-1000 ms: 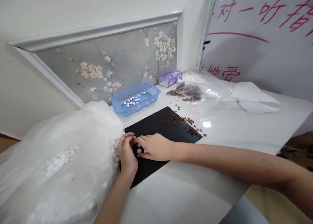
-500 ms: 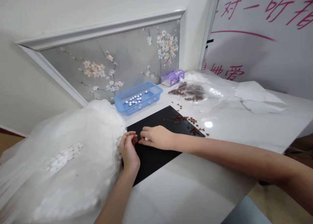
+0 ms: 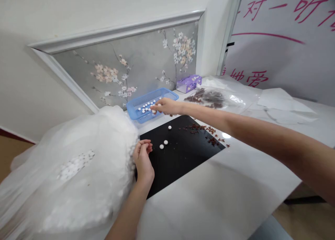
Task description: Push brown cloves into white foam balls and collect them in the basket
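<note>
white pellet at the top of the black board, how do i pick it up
Pinch the white pellet on opposite sides with your fingertips, coming straight down from above. It is small and round and lies apart from the two other pellets on the black board, so nothing blocks your fingers.

Small round white pellets point(image 3: 165, 142), scattered apart;

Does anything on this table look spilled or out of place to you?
Yes. Reddish-brown bits lie scattered over the black board, and a few have strayed past its edge onto the white tabletop. They look spilled, unlike the heap inside the clear plastic bag.
</note>
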{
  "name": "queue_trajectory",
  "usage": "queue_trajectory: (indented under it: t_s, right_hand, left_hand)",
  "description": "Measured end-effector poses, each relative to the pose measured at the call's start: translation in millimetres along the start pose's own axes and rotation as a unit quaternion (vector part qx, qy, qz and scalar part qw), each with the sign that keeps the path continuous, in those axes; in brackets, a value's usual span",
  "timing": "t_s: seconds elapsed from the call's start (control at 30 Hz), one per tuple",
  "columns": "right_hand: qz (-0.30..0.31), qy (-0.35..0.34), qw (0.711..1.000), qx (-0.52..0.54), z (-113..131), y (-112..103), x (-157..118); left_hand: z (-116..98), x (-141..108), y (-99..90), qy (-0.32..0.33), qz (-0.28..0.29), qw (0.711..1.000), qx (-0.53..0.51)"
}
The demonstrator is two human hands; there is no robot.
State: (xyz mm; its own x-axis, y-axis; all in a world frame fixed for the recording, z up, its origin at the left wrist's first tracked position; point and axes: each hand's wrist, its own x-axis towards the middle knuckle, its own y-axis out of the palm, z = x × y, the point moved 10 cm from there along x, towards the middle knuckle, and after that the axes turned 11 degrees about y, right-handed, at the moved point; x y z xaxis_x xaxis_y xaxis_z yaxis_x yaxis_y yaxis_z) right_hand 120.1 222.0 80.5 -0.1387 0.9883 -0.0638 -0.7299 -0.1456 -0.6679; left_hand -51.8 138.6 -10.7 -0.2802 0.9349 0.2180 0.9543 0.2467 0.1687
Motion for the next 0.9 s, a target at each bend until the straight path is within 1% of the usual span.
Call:
queue_trajectory:
  t_s: [0.07, 0.13, 0.2, 0.3, 0.4, 0.47, 0.53, 0.63, 0.7, 0.73, 0.8, 0.87, 0.9]
  right_hand:
    - [-0.032, -0.028, 0.996, -0.073, 23, -18, 25]
    - [-0.086, -0.035, 0.983, -0.157, 41, -34, 50]
    - [-0.105, -0.028, 0.978, -0.18, 49, -40, 73]
    - [-0.1, -0.001, 0.974, -0.204, 42, -31, 97]
    - [-0.12, 0.005, 0.971, -0.207, 29, -24, 103]
    - [-0.144, -0.012, 0.969, -0.199, 24, -24, 96]
    - [-0.163, -0.031, 0.968, -0.189, 18, -28, 81]
    - [-0.184, -0.04, 0.965, -0.18, 6, -31, 47]
    - [-0.188, -0.034, 0.965, -0.181, -6, -26, 19]
    - [-0.178, -0.031, 0.966, -0.184, -12, -18, 5]
    - [-0.142, -0.031, 0.97, -0.193, -25, 4, -19]
    - [-0.076, -0.039, 0.972, -0.22, -35, 35, -38]
    - [-0.058, -0.045, 0.97, -0.23, -37, 47, -45]
  left_hand:
    - [1, 0, -0.6, 0.0, 0.001, 1.0, 0.0]
    - [1, 0, -1.2, 0.0, 0.002, 1.0, -0.001]
    - [1, 1, -1.9, -0.002, 0.002, 1.0, -0.003]
    - [1, 1, -3.1, -0.003, -0.001, 1.0, -0.005]
    - [1, 0, -3.3, -0.004, 0.001, 1.0, -0.006]
    - [1, 0, -2.8, -0.003, 0.005, 1.0, -0.006]
    - [2, 0, -2.1, -0.003, 0.009, 1.0, -0.006]
    - [3, 1, -1.2, -0.004, 0.012, 1.0, -0.005]
    - [3, 1, -0.7, -0.005, 0.014, 1.0, -0.004]
    - [3, 1, -0.4, -0.005, 0.015, 1.0, -0.004]
    - [3, 2, 0.1, -0.004, 0.016, 1.0, -0.003]
    - [3, 2, 0.3, -0.002, 0.017, 1.0, -0.003]
    - [2, 2, 0.2, -0.001, 0.016, 1.0, -0.003]
